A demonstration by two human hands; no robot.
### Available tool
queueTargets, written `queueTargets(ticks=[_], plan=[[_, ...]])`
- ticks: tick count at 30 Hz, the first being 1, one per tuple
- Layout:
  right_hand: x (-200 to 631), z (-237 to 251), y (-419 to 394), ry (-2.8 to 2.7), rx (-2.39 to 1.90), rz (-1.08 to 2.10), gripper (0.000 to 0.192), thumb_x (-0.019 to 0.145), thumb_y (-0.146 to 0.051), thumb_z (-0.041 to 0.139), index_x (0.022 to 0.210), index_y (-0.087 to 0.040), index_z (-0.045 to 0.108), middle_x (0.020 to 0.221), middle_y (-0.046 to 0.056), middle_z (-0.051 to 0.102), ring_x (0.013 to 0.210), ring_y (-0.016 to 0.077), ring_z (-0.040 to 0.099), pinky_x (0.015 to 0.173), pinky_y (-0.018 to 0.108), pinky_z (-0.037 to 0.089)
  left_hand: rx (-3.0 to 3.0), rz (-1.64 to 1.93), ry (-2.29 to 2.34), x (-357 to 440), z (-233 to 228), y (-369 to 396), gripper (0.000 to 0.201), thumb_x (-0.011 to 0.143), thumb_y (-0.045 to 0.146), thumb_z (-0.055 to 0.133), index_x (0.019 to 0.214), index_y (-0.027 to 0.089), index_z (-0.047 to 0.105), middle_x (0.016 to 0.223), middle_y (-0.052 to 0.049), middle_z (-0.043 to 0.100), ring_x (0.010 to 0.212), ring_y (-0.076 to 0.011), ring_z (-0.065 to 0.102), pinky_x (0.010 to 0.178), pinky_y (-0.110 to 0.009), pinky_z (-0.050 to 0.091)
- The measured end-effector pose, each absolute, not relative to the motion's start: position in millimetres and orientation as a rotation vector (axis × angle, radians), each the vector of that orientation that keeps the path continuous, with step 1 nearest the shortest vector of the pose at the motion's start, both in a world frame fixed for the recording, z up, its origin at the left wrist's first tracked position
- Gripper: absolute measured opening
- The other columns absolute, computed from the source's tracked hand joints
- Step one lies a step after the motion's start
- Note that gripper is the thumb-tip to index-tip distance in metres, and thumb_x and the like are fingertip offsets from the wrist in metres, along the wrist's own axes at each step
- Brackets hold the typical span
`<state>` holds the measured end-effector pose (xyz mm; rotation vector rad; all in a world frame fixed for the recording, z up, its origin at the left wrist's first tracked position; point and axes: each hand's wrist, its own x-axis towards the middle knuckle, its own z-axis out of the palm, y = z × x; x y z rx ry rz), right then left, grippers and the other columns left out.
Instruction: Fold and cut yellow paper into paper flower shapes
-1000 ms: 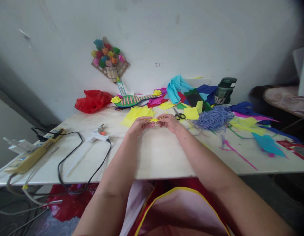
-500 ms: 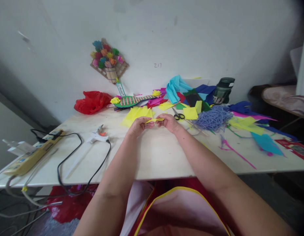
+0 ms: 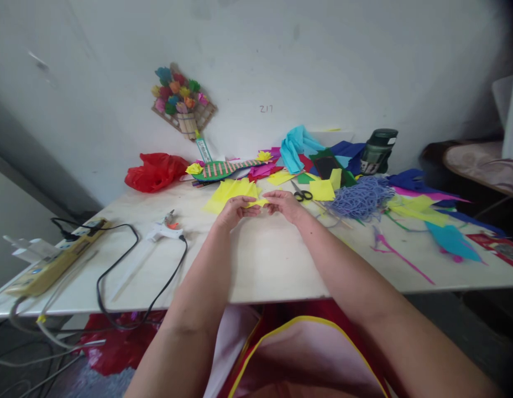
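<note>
Between my two hands is a small strip of yellow crepe paper (image 3: 257,203), held just above the table. My left hand (image 3: 239,209) pinches its left end, fingers curled toward the middle. Thumb and fingers of my right hand (image 3: 282,205) close on the right end. Behind my left hand lies a larger yellow paper sheet (image 3: 229,193). Black-handled scissors (image 3: 302,194) rest just right of my right hand, beside a yellow paper square (image 3: 322,190).
A white glue gun (image 3: 167,230) and a power strip (image 3: 59,260) lie on the left, joined by looping cable. On the right are a tangle of purple paper shreds (image 3: 361,197) and a dark green bottle (image 3: 379,152). A red plastic bag (image 3: 156,172) sits at the back left.
The yellow strip between my fingers has turned slightly and shows more of its face. My right fingers have shifted a little on it; both arms stay nearly in place.
</note>
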<state>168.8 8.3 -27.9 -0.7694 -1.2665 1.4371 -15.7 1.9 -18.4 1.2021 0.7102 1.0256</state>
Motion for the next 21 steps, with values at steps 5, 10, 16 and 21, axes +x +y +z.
queueTargets(ticks=[5, 10, 16, 21], plan=[[167.8, -26.8, 7.9, -1.313, -0.837, 1.382, 0.015, 0.066, -0.013, 0.059, 0.081, -0.011, 0.058, 0.054, 0.003, 0.063, 0.039, 0.0098, 0.053, 0.042, 0.023, 0.045, 1.284, 0.972, 0.777, -17.6, -21.3, 5.1, 0.041, 0.059, 0.012, 0.047, 0.099, 0.007, 0.053, 0.068, -0.01, 0.066, 0.059, -0.0189, 0.063, 0.063, -0.032, 0.048], [167.2, -26.4, 6.5, -1.389, -0.894, 1.331, 0.013, 0.067, -0.01, 0.057, 0.079, -0.011, 0.059, 0.051, 0.001, 0.061, 0.037, 0.0088, 0.052, 0.04, 0.021, 0.044, 1.462, 0.885, 0.913, -17.4, -21.3, 4.0, 0.034, 0.061, 0.017, 0.048, 0.092, 0.007, 0.057, 0.057, -0.007, 0.062, 0.048, -0.0159, 0.058, 0.052, -0.029, 0.046], [163.9, -26.2, 3.6, -1.491, -0.901, 1.305, 0.016, 0.067, -0.01, 0.058, 0.083, -0.011, 0.06, 0.047, -0.001, 0.06, 0.038, 0.008, 0.052, 0.041, 0.019, 0.044, 1.62, 0.823, 1.064, -14.2, -18.0, -3.6, 0.034, 0.067, 0.044, 0.054, 0.071, 0.011, 0.057, 0.055, -0.005, 0.059, 0.046, -0.0123, 0.053, 0.046, -0.023, 0.041], [162.9, -25.1, 1.8, -1.532, -0.875, 1.348, 0.019, 0.069, -0.015, 0.058, 0.087, -0.011, 0.058, 0.049, 0.001, 0.061, 0.039, 0.0093, 0.053, 0.042, 0.02, 0.044, 1.775, 0.777, 1.138, -12.4, -18.1, -3.4, 0.04, 0.063, 0.053, 0.056, 0.06, 0.013, 0.051, 0.046, 0.001, 0.05, 0.038, -0.0057, 0.04, 0.039, -0.019, 0.029]])
